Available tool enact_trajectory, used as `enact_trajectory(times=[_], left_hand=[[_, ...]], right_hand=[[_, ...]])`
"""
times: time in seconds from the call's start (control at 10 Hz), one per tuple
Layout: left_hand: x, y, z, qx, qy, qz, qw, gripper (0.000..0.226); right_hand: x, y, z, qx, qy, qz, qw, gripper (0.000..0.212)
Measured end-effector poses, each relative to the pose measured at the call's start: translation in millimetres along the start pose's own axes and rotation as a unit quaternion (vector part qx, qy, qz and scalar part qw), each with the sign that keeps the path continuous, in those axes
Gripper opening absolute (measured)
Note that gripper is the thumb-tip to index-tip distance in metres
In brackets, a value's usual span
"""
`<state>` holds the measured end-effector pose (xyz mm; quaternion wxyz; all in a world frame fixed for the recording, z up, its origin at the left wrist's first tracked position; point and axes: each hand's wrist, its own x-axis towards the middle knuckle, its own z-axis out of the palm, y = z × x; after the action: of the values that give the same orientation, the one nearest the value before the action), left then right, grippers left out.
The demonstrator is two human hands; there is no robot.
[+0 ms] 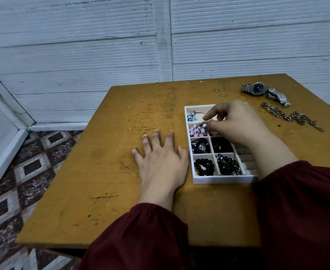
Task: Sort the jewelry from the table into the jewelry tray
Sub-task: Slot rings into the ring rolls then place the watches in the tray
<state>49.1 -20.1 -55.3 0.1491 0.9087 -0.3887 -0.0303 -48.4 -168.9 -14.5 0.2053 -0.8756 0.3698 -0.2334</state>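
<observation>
A white jewelry tray (221, 179) with several compartments sits on the wooden table (105, 172). It holds a blue charm bracelet (192, 116), pink beads (196, 130), dark pieces and black bead bracelets (204, 166). My right hand (236, 123) hovers over the upper compartments, thumb and fingers pinched on a small silvery bead piece (205, 125) at the pink beads. My left hand (160, 158) lies flat on the table just left of the tray, fingers spread. On the table beyond the tray lie thin gold rings (223, 90), two watches (256, 88) and a chain (290, 115).
A ribbed white wall (160, 36) stands behind the table. Patterned floor tiles (29, 164) show at the left. The table's near edge (101, 245) is close to my dark red sleeves.
</observation>
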Motion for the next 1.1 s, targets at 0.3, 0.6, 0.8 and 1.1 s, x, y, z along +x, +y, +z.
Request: enact_trajectory(times=[0.3,0.6,0.8,1.1], left_hand=[[1,0,0,-0.002,-0.002,0.000,1.000,0.055],[0,0,0,-0.005,-0.003,-0.001,1.000,0.055],[-1,-1,0,-0.004,-0.003,0.001,1.000,0.054],[0,0,0,-0.006,-0.003,-0.001,1.000,0.055]], right_hand=[[-4,-5,2,-0.033,-0.022,-0.026,0.999,0.011],[-5,-9,3,0.002,-0.015,-0.043,0.999,0.007],[-7,-14,6,-0.008,-0.015,-0.086,0.996,0.009],[-4,-18,15,-0.009,-0.025,-0.060,0.998,0.008]])
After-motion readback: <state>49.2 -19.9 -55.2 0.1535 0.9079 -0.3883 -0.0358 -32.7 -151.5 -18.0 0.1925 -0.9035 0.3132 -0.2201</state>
